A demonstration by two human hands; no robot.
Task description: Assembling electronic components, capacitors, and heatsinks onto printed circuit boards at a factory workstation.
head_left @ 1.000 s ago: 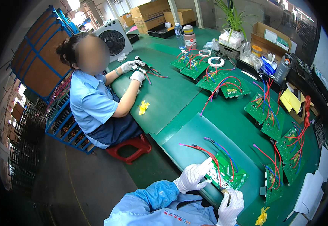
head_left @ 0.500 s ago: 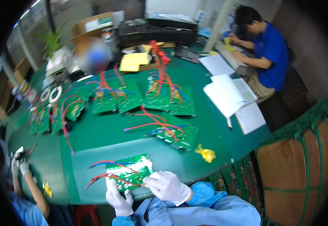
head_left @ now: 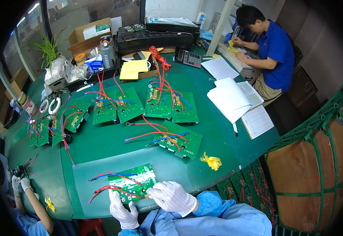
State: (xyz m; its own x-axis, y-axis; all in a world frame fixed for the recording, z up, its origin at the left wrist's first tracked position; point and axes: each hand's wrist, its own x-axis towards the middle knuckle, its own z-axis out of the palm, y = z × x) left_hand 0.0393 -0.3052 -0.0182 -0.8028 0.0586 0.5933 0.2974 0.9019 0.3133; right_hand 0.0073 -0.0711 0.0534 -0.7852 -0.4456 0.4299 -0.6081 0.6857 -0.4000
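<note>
A green circuit board (head_left: 138,179) with red and blue wires lies on the mat in front of me, its wires trailing to the left. My left hand (head_left: 123,212), in a white glove, grips the board's near left edge, with the index finger along it and the thumb at the near side. At the near right corner, my gloved right hand (head_left: 173,198) is closed in a pinch. A small tan tip shows between its fingers and the board; what it belongs to is hidden. Another wired circuit board (head_left: 179,141) lies beyond my right hand.
Several wired boards (head_left: 130,106) stand farther back. A crumpled yellow piece (head_left: 211,161) lies right, near open papers (head_left: 230,98). A co-worker's gloved hands (head_left: 21,183) work at far left; another person (head_left: 275,51) sits at back right. A rack of boards (head_left: 244,188) stands beside the table.
The view has shifted slightly and turned sharper. Both hands keep nearly the same place on the board; the right hand's pinch stays at its near right corner.
</note>
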